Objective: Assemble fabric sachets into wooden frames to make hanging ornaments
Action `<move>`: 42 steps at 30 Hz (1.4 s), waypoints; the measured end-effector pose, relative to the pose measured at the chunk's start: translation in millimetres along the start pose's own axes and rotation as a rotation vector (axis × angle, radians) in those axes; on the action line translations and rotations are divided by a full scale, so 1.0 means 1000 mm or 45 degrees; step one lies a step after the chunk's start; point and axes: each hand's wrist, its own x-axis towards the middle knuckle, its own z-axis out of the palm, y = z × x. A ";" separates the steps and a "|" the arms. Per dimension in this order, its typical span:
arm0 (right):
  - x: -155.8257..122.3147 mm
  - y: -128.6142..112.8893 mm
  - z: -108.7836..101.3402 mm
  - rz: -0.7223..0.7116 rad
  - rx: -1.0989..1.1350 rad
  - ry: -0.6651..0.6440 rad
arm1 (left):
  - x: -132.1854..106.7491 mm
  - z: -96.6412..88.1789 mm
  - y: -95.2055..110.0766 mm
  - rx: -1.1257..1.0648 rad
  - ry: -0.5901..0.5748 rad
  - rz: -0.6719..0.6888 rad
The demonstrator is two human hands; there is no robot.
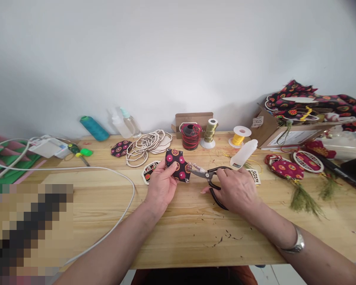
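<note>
My left hand (163,186) pinches a piece of patterned fabric (181,165), black with magenta and orange round motifs, thumb on top. Its right edge looks frayed. My right hand (235,188) is closed around the black handles of a pair of scissors (210,174). The blades point left and meet the fabric's right edge; how far they are parted is too small to tell. Just behind my left hand lies an openwork wooden frame (148,171) with dark fabric, partly covered by the hand. Dark scraps (221,239) are scattered on the wood below the scissors.
Along the wall stand a teal thread cone (94,128), clear bottles (130,123), red cord (191,137), gold thread (210,132) and a yellow spool (240,136). Wooden frames (150,143) are piled at left-centre. Tasselled ornaments (287,168) and a cardboard box (264,130) sit right. A white cable (127,178) crosses left.
</note>
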 end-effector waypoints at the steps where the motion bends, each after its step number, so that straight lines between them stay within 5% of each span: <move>1: 0.000 -0.001 0.000 -0.009 -0.018 0.039 | 0.000 0.000 0.000 -0.001 0.000 0.001; 42: -0.004 -0.017 -0.001 0.074 -0.101 -0.144 | -0.001 -0.002 -0.003 0.076 -0.001 0.053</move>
